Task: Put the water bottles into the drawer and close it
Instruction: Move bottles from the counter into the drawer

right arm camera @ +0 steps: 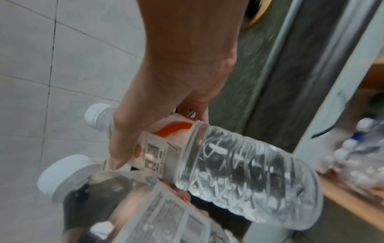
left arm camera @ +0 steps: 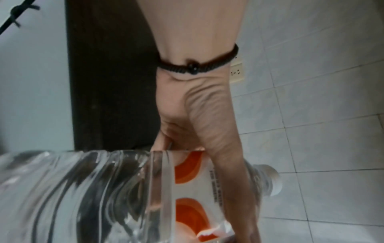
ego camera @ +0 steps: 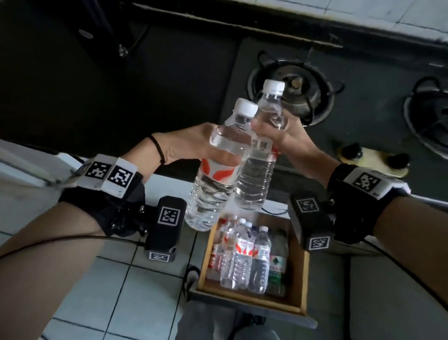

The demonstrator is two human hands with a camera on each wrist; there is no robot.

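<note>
1. We see two bottles at the frame's centre, side by side and touching, above the open drawer [ego camera: 302, 271].
2. Our left hand [ego camera: 189, 145] has its grip closed round the left bottle [ego camera: 217, 169].
3. Our right hand [ego camera: 288, 137] grips the right bottle [ego camera: 258, 170].
4. More bottles [ego camera: 242, 255] stand inside the drawer, lower centre.
5. A stove [ego camera: 291, 94] lies on the dark surface [ego camera: 89, 90] above.

drawer [ego camera: 300, 260] open | bottles [ego camera: 242, 255] fill left and middle | right strip bare
</note>
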